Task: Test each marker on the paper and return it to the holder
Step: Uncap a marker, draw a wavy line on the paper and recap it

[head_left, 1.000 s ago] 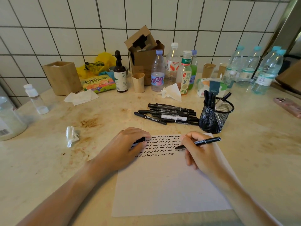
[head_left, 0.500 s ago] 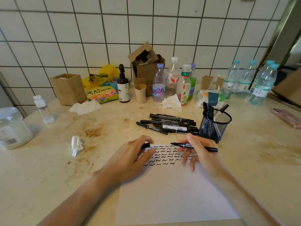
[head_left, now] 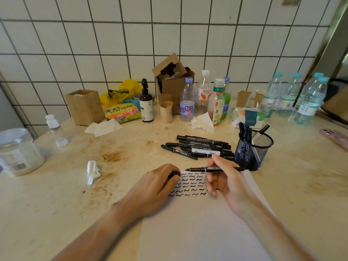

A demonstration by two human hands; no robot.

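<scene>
White wall tiles back a stained beige counter [head_left: 56, 213], seen from the head camera. Lower centre lies the paper [head_left: 197, 228], its top rows filled with black squiggles; its right edge runs up to the foot of the mesh holder [head_left: 252, 153], which stands at centre right with several markers upright in it. The right hand [head_left: 224, 178] pinches a black marker [head_left: 214, 169] level over the paper's top edge — bare tip pointing left, tail just before the holder. The left hand [head_left: 158, 187] rests on the paper's upper left corner, fingers curled round a black cap [head_left: 174, 174]. Just above the hands a pile of loose markers [head_left: 199, 147] crowds the space left of the holder. Bare counter opens at lower left and right — only a crumpled tissue [head_left: 93, 171] sits left. Bottles [head_left: 205, 97], boxes and cups line the wall.
</scene>
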